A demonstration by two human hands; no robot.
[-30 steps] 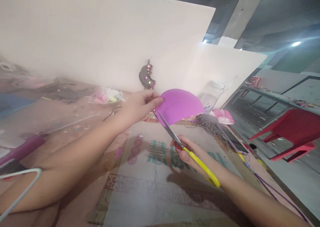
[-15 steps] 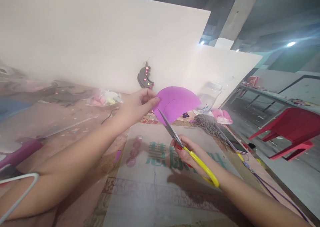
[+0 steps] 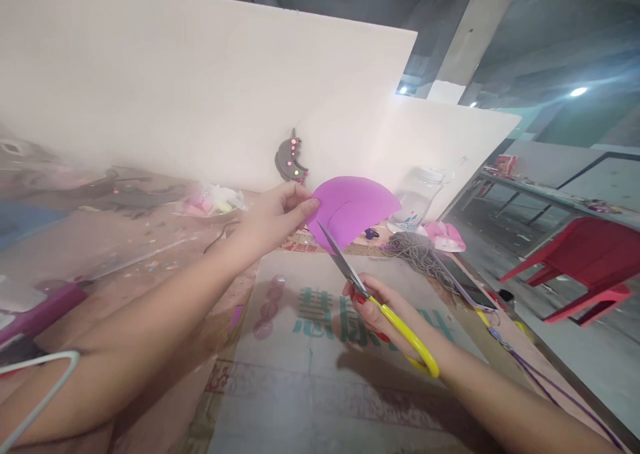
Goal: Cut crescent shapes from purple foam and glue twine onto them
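Note:
My left hand [image 3: 277, 214] pinches the left edge of a rounded purple paper piece [image 3: 353, 209] and holds it up above the table. My right hand [image 3: 385, 311] grips yellow-handled scissors [image 3: 373, 301]. Their blades point up and left, and the tips touch the lower left edge of the purple paper, just right of my left fingertips. Both hands hover over a flattened cardboard sheet [image 3: 320, 374] printed with green characters.
A white board [image 3: 200, 94] stands behind the table, with a dark crescent ornament [image 3: 289, 159] leaning on it. A clear jar [image 3: 417, 197], grey yarn [image 3: 415, 247], a phone [image 3: 467, 284], plastic bags [image 3: 213, 201] and scraps lie around. A red chair [image 3: 585, 261] stands at right.
The scissor blades have moved a little into the paper's lower edge. The paper has dropped and turned slightly between the frames, still pinched by my left hand.

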